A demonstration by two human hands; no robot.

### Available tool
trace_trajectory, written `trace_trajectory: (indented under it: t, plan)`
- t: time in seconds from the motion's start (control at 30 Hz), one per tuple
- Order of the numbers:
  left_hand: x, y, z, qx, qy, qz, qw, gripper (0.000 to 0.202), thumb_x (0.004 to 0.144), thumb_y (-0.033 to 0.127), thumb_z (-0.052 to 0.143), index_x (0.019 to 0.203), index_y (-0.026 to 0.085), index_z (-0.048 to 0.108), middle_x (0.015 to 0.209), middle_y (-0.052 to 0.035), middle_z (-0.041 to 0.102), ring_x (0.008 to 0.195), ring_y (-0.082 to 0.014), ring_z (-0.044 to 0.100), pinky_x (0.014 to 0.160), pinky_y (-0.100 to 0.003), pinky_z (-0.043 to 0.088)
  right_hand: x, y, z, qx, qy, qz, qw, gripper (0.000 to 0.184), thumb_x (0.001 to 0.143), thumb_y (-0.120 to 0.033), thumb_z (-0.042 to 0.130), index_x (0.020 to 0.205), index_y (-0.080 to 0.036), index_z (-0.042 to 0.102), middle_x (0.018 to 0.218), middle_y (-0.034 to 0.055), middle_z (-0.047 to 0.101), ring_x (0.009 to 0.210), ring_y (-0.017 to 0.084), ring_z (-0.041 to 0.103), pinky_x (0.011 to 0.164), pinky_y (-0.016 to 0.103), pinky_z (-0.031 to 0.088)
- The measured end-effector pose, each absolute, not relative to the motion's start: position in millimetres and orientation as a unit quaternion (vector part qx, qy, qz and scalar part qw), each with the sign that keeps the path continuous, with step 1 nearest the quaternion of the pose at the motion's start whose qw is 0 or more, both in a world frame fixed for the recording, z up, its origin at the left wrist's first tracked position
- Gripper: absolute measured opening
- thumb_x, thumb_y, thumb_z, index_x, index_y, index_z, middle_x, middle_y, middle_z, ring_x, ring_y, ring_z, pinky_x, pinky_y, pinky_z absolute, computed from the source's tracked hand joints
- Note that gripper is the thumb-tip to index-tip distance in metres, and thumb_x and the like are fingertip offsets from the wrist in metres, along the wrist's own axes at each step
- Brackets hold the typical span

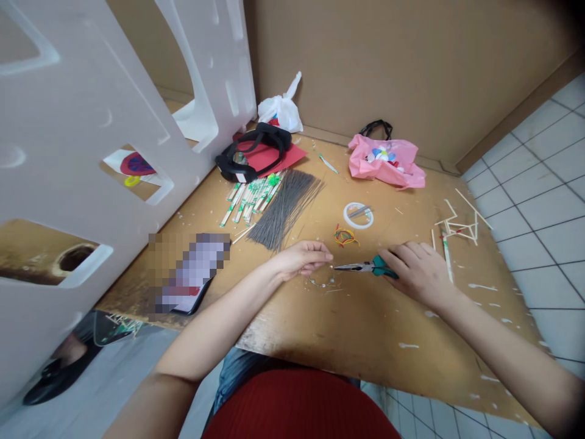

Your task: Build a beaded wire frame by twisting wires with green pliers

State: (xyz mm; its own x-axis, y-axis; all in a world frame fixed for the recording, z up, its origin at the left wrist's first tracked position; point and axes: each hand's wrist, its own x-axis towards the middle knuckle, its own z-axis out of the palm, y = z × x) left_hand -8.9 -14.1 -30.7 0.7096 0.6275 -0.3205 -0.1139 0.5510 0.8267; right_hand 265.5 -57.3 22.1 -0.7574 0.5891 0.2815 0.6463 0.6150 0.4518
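Observation:
My right hand [418, 270] is closed round the teal handles of long-nose pliers [365, 267], whose tip points left. My left hand [305, 258] lies just left of that tip, its fingers pinched on something small I cannot make out. Thin bent wire pieces [322, 283] lie on the wooden table [347, 323] beneath the two hands. A bundle of grey wires [286, 207] fans out behind my left hand. Coloured rubber bands [346, 237] sit just behind the pliers.
A white tape ring [358, 215], wrapped chopsticks [251, 198], a black headset [250, 152] on red paper, a pink bag [386, 161], a white bag [281, 111] and a stick frame [459, 228] are on the table. A white panel [82, 152] stands left. A phone [192, 277] lies near it.

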Motion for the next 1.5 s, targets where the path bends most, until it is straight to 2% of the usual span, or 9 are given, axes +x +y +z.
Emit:
trace_trajectory:
  t: [0.2, 0.33, 0.47, 0.63, 0.8, 0.9, 1.0, 1.2, 1.5]
  plan:
    - [-3, -17, -36, 0.467, 0.329, 0.274, 0.774, 0.028, 0.069, 0.036, 0.070, 0.072, 0.013, 0.054, 0.046, 0.0091, 0.042, 0.034, -0.0010, 0.028, 0.034, -0.016, 0.018, 265, -59, 25, -0.354, -0.909, -0.216, 0.025, 0.020, 0.083, -0.025, 0.055, 0.099, -0.017, 0.062, 0.080, 0.0063, 0.064, 0.073, 0.019, 0.052, 0.063, 0.030, 0.031]
    - [2, -21, -35, 0.543, 0.365, 0.293, 0.697, 0.028, 0.073, 0.039, 0.066, 0.072, 0.014, 0.053, 0.048, 0.0082, 0.046, 0.034, -0.0021, 0.035, 0.035, -0.016, 0.024, 257, -59, 36, -0.452, -0.891, -0.030, -0.043, 0.017, 0.075, -0.023, 0.056, 0.091, -0.021, 0.061, 0.081, 0.0033, 0.063, 0.068, 0.016, 0.054, 0.056, 0.027, 0.029]
    - [3, -23, -34, 0.571, 0.361, 0.295, 0.676, 0.029, 0.074, 0.040, 0.065, 0.073, 0.014, 0.053, 0.049, 0.0084, 0.046, 0.036, -0.0021, 0.036, 0.036, -0.015, 0.026, 248, -56, 52, -0.520, -0.833, 0.159, -0.104, 0.006, 0.065, -0.019, 0.054, 0.070, -0.022, 0.055, 0.065, -0.0026, 0.057, 0.053, 0.011, 0.044, 0.049, 0.024, 0.025]
    - [3, -22, -35, 0.560, 0.356, 0.295, 0.687, 0.030, 0.072, 0.041, 0.067, 0.073, 0.013, 0.054, 0.050, 0.0078, 0.048, 0.035, -0.0022, 0.038, 0.035, -0.015, 0.028, 244, -54, 62, -0.537, -0.803, 0.234, -0.110, 0.004, 0.063, -0.019, 0.051, 0.064, -0.021, 0.048, 0.056, -0.0046, 0.048, 0.049, 0.010, 0.039, 0.047, 0.023, 0.026]
    - [-3, -17, -34, 0.520, 0.342, 0.271, 0.735, 0.033, 0.068, 0.040, 0.072, 0.079, 0.012, 0.059, 0.060, 0.0028, 0.058, 0.043, -0.0052, 0.050, 0.041, -0.018, 0.040, 253, -54, 65, -0.545, -0.807, 0.196, -0.112, 0.007, 0.061, -0.018, 0.053, 0.068, -0.022, 0.052, 0.058, -0.0046, 0.051, 0.049, 0.010, 0.040, 0.046, 0.023, 0.026]
    - [-8, -15, -31, 0.529, 0.330, 0.265, 0.736, 0.032, 0.069, 0.040, 0.072, 0.074, 0.012, 0.057, 0.060, 0.0009, 0.060, 0.050, -0.0081, 0.056, 0.047, -0.019, 0.043, 259, -55, 68, -0.554, -0.802, 0.189, -0.119, 0.010, 0.061, -0.018, 0.053, 0.070, -0.023, 0.054, 0.059, -0.0050, 0.053, 0.050, 0.010, 0.042, 0.046, 0.024, 0.026]
    - [-11, -15, -29, 0.572, 0.308, 0.242, 0.721, 0.033, 0.074, 0.044, 0.067, 0.071, 0.013, 0.054, 0.057, 0.0032, 0.055, 0.046, -0.0059, 0.049, 0.046, -0.019, 0.038, 261, -57, 70, -0.546, -0.810, 0.178, -0.119, 0.011, 0.063, -0.018, 0.054, 0.073, -0.023, 0.056, 0.063, -0.0044, 0.056, 0.052, 0.011, 0.045, 0.047, 0.024, 0.028]
    - [-11, -17, -29, 0.620, 0.300, 0.273, 0.672, 0.039, 0.082, 0.051, 0.055, 0.070, 0.015, 0.048, 0.054, 0.0069, 0.042, 0.046, -0.0036, 0.033, 0.046, -0.019, 0.025, 266, -60, 67, -0.524, -0.849, 0.001, -0.060, 0.036, 0.071, -0.028, 0.057, 0.106, -0.022, 0.058, 0.095, 0.0047, 0.065, 0.078, 0.020, 0.060, 0.061, 0.028, 0.040]
    - [-6, -17, -34, 0.584, 0.342, 0.313, 0.667, 0.040, 0.078, 0.052, 0.057, 0.065, 0.016, 0.044, 0.050, 0.0082, 0.036, 0.045, -0.0041, 0.027, 0.047, -0.020, 0.020, 271, -73, 51, -0.423, -0.888, -0.180, 0.009, 0.027, 0.082, -0.033, 0.053, 0.103, -0.017, 0.062, 0.085, 0.0084, 0.064, 0.073, 0.021, 0.056, 0.064, 0.032, 0.036]
